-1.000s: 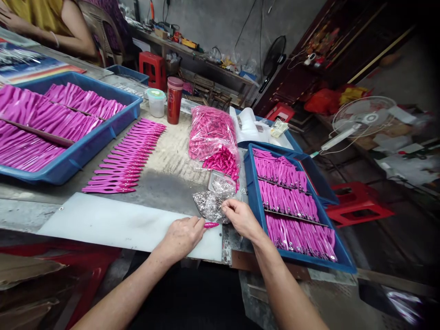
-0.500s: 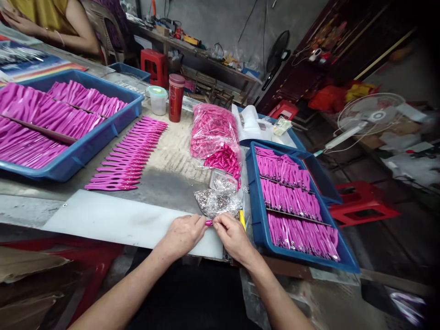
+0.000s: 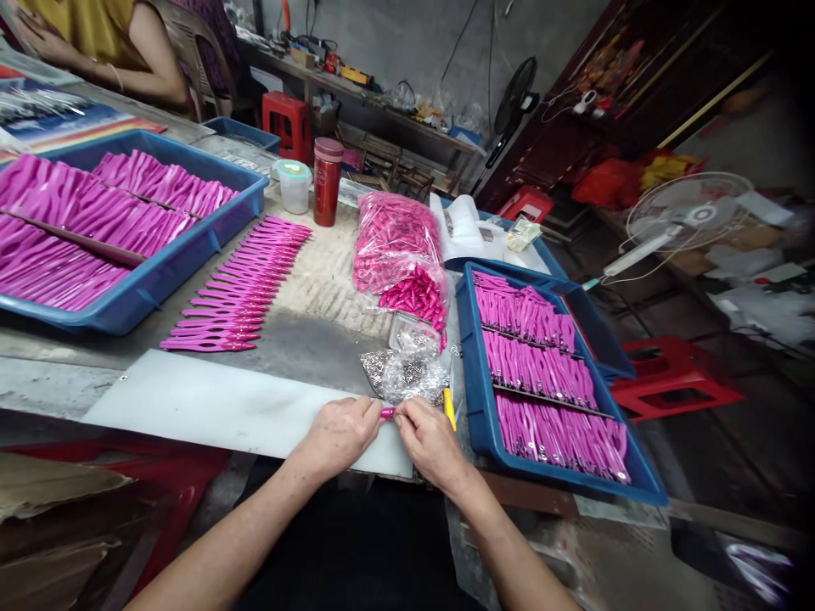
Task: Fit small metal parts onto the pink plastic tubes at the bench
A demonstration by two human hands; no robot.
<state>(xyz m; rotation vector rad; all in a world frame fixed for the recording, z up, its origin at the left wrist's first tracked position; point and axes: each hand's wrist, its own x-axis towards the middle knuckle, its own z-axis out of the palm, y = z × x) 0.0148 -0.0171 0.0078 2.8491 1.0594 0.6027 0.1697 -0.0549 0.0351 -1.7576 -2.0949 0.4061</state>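
Note:
Pinched between the fingertips of my left hand [image 3: 349, 428] is a small magenta pointed piece [image 3: 387, 413]. My right hand [image 3: 425, 434] is closed at the piece's other end; whether a smaller part sits in those fingers is hidden. Both hands are over the right end of a white board [image 3: 216, 403]. Just beyond them lies a clear plastic bag of small metal parts [image 3: 407, 373]. A yellow-handled tool [image 3: 449, 409] lies beside my right hand. Farther back, a plastic bag [image 3: 398, 238] spills loose magenta pieces [image 3: 417, 293].
A row of pink-purple handles [image 3: 238, 284] lies left of centre. Blue trays of similar handles stand at the left [image 3: 171, 276] and right [image 3: 474, 373]. A red tumbler [image 3: 327, 182] and a lidded tub [image 3: 294, 187] stand behind. Another person's arm [image 3: 149, 72] shows at the upper left.
Both hands stay in nearly the same place, still closed at the magenta piece. The view has shifted very slightly. The other person's arm at the upper left has moved a little.

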